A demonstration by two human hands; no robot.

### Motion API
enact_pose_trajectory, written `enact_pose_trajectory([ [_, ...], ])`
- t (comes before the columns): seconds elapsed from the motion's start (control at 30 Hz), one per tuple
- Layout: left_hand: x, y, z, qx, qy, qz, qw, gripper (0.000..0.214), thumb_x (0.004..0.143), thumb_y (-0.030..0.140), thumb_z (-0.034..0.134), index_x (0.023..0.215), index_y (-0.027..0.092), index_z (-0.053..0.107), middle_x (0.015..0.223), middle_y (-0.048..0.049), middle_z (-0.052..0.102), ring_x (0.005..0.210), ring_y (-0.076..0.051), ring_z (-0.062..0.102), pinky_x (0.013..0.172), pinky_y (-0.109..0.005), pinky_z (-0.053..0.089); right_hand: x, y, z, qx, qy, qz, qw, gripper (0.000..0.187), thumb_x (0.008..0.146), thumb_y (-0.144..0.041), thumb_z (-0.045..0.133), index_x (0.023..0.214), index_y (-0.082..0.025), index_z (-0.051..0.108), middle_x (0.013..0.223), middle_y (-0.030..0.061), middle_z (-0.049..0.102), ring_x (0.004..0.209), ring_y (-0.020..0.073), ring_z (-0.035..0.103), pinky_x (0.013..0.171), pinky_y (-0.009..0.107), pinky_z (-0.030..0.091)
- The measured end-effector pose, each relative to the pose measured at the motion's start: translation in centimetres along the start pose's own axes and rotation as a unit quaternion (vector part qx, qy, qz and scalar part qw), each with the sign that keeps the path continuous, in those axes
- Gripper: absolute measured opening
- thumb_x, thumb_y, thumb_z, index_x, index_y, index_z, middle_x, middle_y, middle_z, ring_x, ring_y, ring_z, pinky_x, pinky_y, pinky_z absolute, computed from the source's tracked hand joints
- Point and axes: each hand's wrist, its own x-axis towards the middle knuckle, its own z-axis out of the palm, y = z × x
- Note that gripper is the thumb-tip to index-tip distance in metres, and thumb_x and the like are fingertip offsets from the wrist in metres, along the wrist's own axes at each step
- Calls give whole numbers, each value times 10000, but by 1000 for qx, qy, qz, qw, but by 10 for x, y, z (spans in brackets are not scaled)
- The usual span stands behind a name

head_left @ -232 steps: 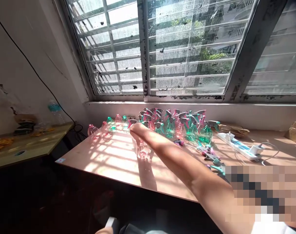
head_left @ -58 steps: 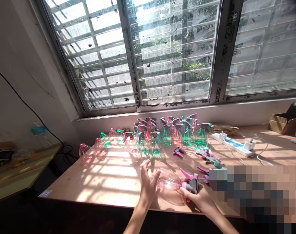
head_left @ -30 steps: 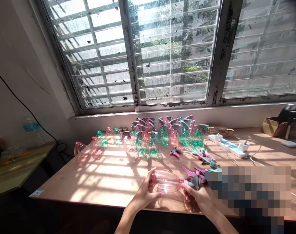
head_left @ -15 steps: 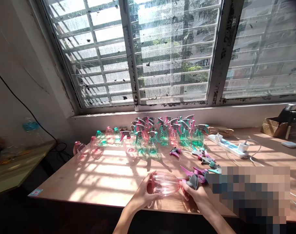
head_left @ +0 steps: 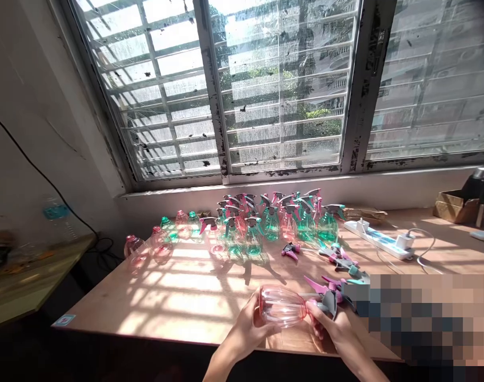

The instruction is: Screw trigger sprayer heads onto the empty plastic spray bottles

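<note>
A clear pink spray bottle (head_left: 282, 306) lies on its side in the air above the table's front edge, its neck to the right. My left hand (head_left: 248, 329) is closed around the bottle's base end. At the neck, the fingers of my right hand (head_left: 330, 324) are closed on a grey and pink trigger sprayer (head_left: 330, 302); its tube shows inside the bottle. Whether the collar is tight on the neck, I cannot tell. Just beyond my right hand lie loose pink and grey trigger sprayers (head_left: 333, 283).
Several pink and green bottles with sprayers (head_left: 253, 241) stand by the window wall. Open bottles without sprayers (head_left: 161, 244) are at the left. More loose sprayers (head_left: 339, 257) lie mid-right, before a white power strip (head_left: 379, 241) with cables. A blurred patch covers the right front.
The pink bottle and both my hands have shifted slightly to the right and toward me. The view has also moved a little. Both hands keep their hold.
</note>
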Motion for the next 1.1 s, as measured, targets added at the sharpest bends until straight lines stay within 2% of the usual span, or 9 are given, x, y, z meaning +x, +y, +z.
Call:
enact_pose_trajectory([
  [0.1,0,-1,-1,12,22,-6,1000,1048,755,259,871,1601,273,253,1451,-164,566,1353,-358,535,1104,-486,461,1,0,1,7,-1,12,1000,397,769,-555,735,548,-274,562,438,-9,557,417,207,507,468,334,401],
  [0.27,-1,-4,-1,28,60,-7,998,1071,789,223,826,1624,322,163,1589,-147,426,1508,-370,310,1207,-538,311,1,-2,4,28,-12,14,999,390,767,-579,730,589,-281,551,426,-33,514,368,193,463,389,325,364],
  [0.33,-2,-3,-1,18,59,-9,998,1078,766,241,856,1616,326,198,1576,-141,444,1483,-371,356,1197,-533,335,1,-2,5,32,-14,11,999,356,770,-578,731,644,-278,587,426,-42,512,348,191,450,360,322,349],
  [0.43,-2,-1,-5,-10,46,-8,999,938,778,325,861,1566,303,353,1504,-131,525,1392,-355,489,1155,-501,408,1,-2,4,31,-11,1,999,289,742,-521,780,750,-263,650,447,-43,548,372,200,480,386,325,372],
  [0.53,0,-2,-9,-36,30,-3,999,938,702,331,920,1512,275,450,1394,-140,608,1282,-350,592,1077,-474,493,1,0,2,37,-7,-5,999,274,708,-463,819,719,-245,653,506,-29,590,422,185,504,437,314,404],
  [0.67,2,-7,-15,-31,34,-7,999,1107,584,204,986,1533,270,418,1347,-149,612,1272,-354,589,1046,-465,516,1,-1,1,36,-3,-4,999,299,732,-484,812,704,-226,664,510,-17,612,420,171,508,445,307,418],
  [0.87,0,-9,-15,-20,18,-5,1000,1115,711,97,857,1605,342,237,1395,-139,616,1363,-336,516,1055,-465,505,-1,-3,1,24,-5,0,1000,346,779,-518,773,601,-241,666,456,-1,614,413,200,556,441,320,436],
  [1.0,-2,-8,-12,-29,6,-1,1000,1167,717,186,885,1618,357,162,1553,-137,483,1402,-341,490,1114,-484,463,0,-2,0,34,-9,-3,999,306,771,-520,773,676,-244,678,554,8,674,445,212,590,459,326,462],
  [1.1,-3,-6,-12,-40,-2,2,999,1068,725,307,895,1597,313,280,1551,-133,490,1398,-363,496,1133,-498,443,1,1,0,36,-13,-5,999,275,737,-482,804,692,-241,682,559,5,675,459,217,597,477,327,474],
])
